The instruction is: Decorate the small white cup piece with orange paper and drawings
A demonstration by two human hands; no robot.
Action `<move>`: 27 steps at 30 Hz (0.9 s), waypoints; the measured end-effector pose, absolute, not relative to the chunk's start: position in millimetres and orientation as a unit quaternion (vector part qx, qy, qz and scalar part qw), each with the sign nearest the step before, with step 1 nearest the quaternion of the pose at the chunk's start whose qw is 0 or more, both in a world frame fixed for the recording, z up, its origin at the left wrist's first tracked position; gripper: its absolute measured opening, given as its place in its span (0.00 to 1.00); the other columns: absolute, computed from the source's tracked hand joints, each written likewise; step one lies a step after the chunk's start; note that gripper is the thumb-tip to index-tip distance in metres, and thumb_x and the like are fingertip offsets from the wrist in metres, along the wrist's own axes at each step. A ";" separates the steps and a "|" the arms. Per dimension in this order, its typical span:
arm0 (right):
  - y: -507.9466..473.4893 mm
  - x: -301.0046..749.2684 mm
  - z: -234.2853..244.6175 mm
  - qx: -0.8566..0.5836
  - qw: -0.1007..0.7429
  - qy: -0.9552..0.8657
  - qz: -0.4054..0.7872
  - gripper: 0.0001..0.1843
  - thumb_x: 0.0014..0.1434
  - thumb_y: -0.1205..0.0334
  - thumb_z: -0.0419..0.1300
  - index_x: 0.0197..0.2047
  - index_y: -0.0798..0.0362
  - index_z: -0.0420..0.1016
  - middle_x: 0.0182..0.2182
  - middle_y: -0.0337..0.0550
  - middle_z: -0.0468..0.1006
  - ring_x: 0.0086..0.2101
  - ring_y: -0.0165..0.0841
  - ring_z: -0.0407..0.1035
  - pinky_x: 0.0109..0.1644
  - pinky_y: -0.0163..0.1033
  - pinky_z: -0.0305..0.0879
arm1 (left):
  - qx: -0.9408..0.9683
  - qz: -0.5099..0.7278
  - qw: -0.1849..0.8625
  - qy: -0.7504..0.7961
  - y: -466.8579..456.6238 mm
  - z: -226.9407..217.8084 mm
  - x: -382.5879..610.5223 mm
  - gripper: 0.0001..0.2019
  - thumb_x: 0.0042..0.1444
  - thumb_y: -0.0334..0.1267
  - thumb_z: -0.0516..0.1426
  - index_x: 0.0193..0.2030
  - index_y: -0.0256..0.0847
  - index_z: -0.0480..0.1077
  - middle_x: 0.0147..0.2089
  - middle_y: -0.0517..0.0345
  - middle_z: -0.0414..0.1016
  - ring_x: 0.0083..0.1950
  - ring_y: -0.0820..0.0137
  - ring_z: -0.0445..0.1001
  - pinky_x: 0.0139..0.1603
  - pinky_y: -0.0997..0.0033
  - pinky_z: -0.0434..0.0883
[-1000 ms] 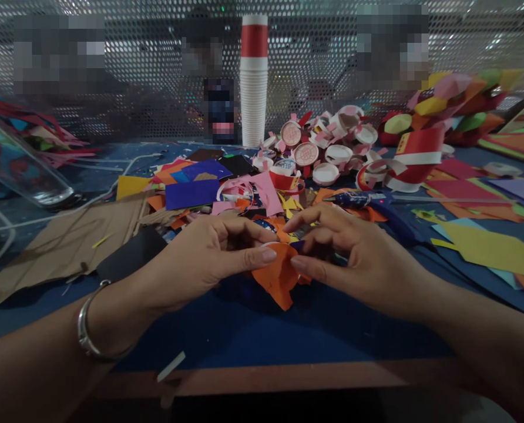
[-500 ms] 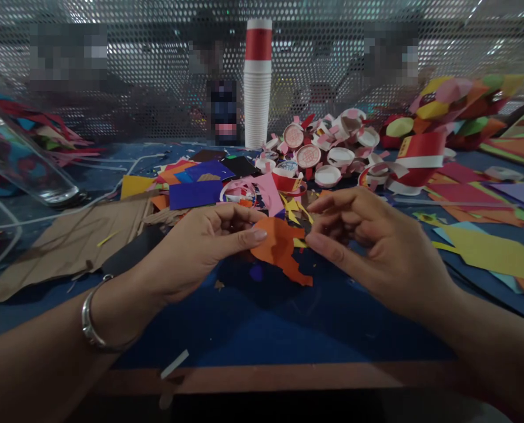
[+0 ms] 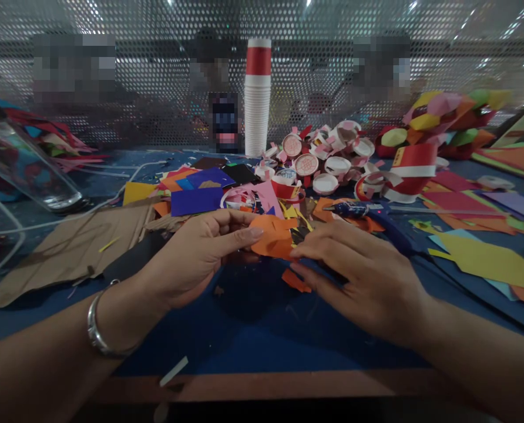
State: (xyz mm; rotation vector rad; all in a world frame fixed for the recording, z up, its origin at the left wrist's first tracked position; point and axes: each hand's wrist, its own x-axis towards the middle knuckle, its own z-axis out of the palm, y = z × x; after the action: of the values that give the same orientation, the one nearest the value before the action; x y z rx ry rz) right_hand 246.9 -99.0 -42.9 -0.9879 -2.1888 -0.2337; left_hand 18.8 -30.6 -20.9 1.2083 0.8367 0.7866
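Note:
My left hand pinches an orange paper cutout by its left edge, thumb on top and fingers behind. From the right, my right hand has its thumb and fingertips closed at the cutout's lower right edge. An orange end shows below the right thumb; the fingers hide how it joins the rest. Behind the right hand lies a blue glue gun with a small red light and a black cord. Pink paper and yellow scraps lie just past the cutout.
A tall stack of paper cups stands at the back, beside a heap of cut cup bases. Corrugated cardboard and a tilted clear bottle are at left. Coloured paper sheets lie right. A perforated metal screen closes the back.
My right hand has moved left and down onto the cutout's edge, uncovering the glue gun behind it. The cutout now looks flatter, tilted away. The view has shifted slightly.

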 end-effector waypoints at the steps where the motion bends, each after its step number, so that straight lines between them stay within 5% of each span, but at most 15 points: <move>1: -98.8 246.6 -42.9 -0.380 0.358 -0.848 -0.091 0.04 0.67 0.69 0.63 0.45 0.56 0.78 0.40 0.47 0.81 0.41 0.36 0.76 0.48 0.41 0.73 | 0.537 0.349 0.674 0.367 -30.5 -21.1 18.8 0.10 0.57 0.38 0.71 0.44 0.39 0.81 0.48 0.56 0.81 0.41 0.75 0.78 0.37 0.81 0.78; 18: -100.8 246.2 -43.1 -0.370 0.365 -0.847 -0.113 0.03 0.68 0.71 0.62 0.43 0.56 0.78 0.37 0.46 0.82 0.40 0.35 0.76 0.49 0.41 0.72 | 0.541 0.378 0.661 0.357 -30.2 -22.1 16.1 0.09 0.56 0.35 0.71 0.43 0.40 0.79 0.45 0.60 0.81 0.40 0.76 0.79 0.37 0.80 0.79; 27: -97.9 245.7 -40.2 -0.419 0.384 -0.823 0.015 0.02 0.67 0.67 0.62 0.39 0.54 0.76 0.33 0.43 0.78 0.34 0.33 0.73 0.39 0.41 0.71 | 0.544 0.431 0.606 0.387 -25.1 -26.8 15.9 0.16 0.53 0.36 0.72 0.47 0.40 0.76 0.42 0.61 0.79 0.40 0.74 0.78 0.39 0.77 0.77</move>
State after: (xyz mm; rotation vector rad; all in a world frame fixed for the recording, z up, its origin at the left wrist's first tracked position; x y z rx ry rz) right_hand 245.7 -97.9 -40.2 -1.0685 -2.0974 0.0393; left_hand 15.9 -25.1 -26.8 1.2586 0.8952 0.9972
